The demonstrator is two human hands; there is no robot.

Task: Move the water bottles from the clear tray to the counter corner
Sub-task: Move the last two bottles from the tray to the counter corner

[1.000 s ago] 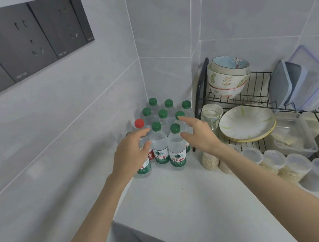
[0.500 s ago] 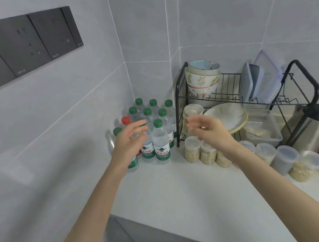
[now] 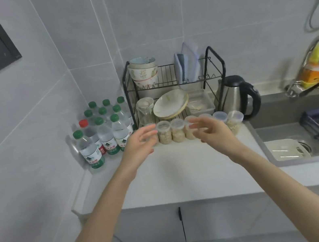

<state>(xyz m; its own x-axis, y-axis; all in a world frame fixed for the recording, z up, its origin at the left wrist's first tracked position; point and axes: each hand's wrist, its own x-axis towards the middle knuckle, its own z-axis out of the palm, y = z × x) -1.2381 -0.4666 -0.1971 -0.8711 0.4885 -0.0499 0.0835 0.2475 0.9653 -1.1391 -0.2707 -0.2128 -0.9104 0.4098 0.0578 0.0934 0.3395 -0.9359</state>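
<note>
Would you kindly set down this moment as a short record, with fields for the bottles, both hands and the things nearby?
water bottles: upright, clustered in the corner of the counter; ten caps show, one red
left hand: open, holds nothing
right hand: open, holds nothing
nearby: jars, dish rack, kettle, sink
clear tray: not in view

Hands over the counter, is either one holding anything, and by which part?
Nothing is held. The left hand and right hand hover open in front of the jars, apart from the water bottles.
</note>
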